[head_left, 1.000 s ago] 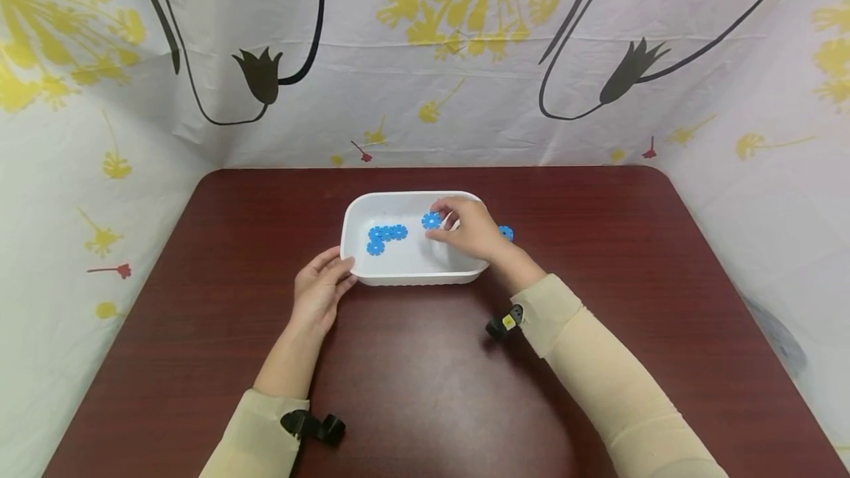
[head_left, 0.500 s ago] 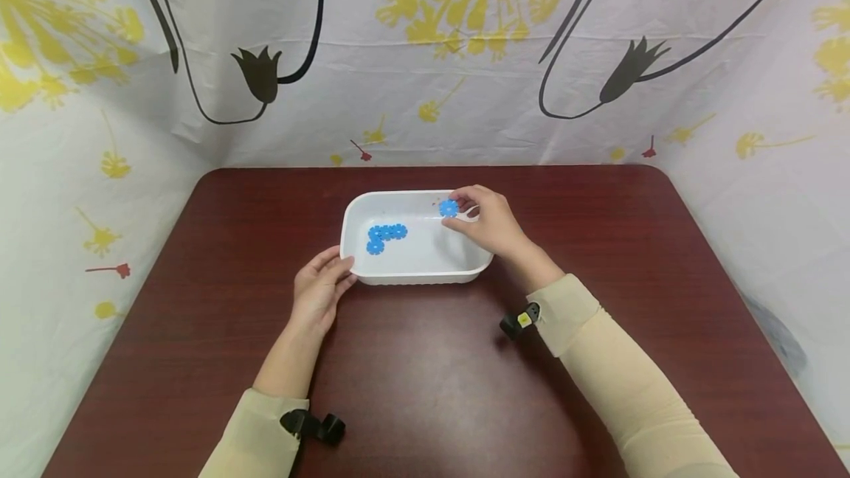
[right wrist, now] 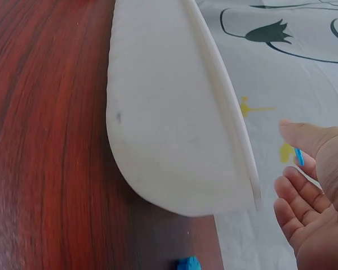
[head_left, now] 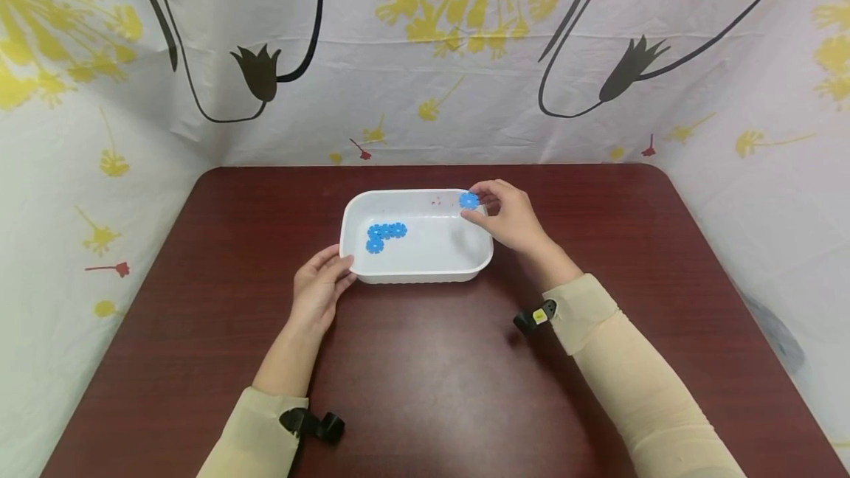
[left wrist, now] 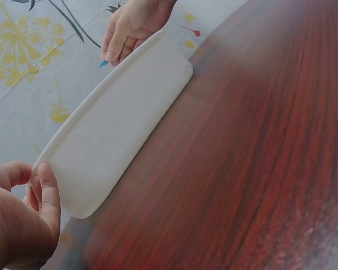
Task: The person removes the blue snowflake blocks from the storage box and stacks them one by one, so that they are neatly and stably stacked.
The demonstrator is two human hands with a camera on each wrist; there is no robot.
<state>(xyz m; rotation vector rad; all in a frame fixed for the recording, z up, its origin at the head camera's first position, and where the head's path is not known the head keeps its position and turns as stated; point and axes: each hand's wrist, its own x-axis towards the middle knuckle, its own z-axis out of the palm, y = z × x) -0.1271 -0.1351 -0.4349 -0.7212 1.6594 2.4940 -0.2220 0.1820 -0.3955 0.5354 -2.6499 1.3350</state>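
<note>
A white plastic tray (head_left: 418, 278) sits toward the back of the table. My left hand (head_left: 322, 289) grips its left end, thumb at the rim and fingers against the outer wall; the left wrist view shows this hold close up. Over the tray's back right corner, my right hand (head_left: 510, 217) pinches a blue snowflake disc (head_left: 468, 201) between thumb and fingers. Edge-on, that same disc appears as a thin blue sliver in both wrist views. Several similar blue discs (head_left: 387, 231) lie close together on the left half of the tray floor; whether they are interlocked I cannot tell.
A blue piece (right wrist: 188, 263) lies on the dark red wooden table (head_left: 425, 360) off the tray's right end, partly cut off in the right wrist view. A white floral cloth (head_left: 465, 124) hangs behind the table and along both sides.
My right hand has moved right and back with the blue snowflake disc, from above the tray's middle to its back right corner. The left hand and tray have stayed put.
</note>
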